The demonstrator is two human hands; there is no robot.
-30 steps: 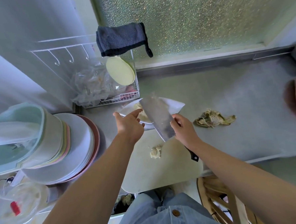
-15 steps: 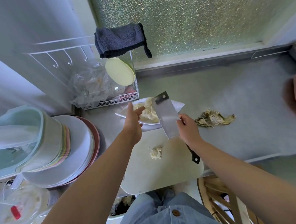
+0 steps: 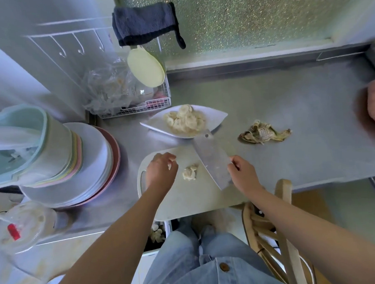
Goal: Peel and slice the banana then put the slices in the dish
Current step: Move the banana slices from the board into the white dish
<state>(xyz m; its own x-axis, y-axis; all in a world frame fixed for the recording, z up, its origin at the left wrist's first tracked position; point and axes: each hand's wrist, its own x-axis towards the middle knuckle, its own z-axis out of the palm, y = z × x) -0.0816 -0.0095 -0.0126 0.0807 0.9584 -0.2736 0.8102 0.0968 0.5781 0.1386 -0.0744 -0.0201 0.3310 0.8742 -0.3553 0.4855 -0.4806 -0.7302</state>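
Observation:
A white leaf-shaped dish (image 3: 215, 117) on the steel counter holds a heap of banana slices (image 3: 184, 120). In front of it lies a pale cutting board (image 3: 185, 198) with a small clump of banana slices (image 3: 190, 172) near its middle. My right hand (image 3: 243, 173) grips a cleaver (image 3: 212, 160) whose broad blade slants over the board's right side, its tip near the dish. My left hand (image 3: 161, 172) hovers over the board just left of the clump, fingers loosely curled and holding nothing.
The banana peel (image 3: 264, 134) lies on the counter to the right. A stack of plates (image 3: 92, 166) with a teal container (image 3: 17, 142) stands at the left. A wire rack (image 3: 137, 105) sits behind the dish. A wooden chair (image 3: 275, 228) stands below the counter edge.
Both hands have drawn back from the dish to the cutting board. The cleaver came down from over the dish and now slants over the board. More slices now show in the dish.

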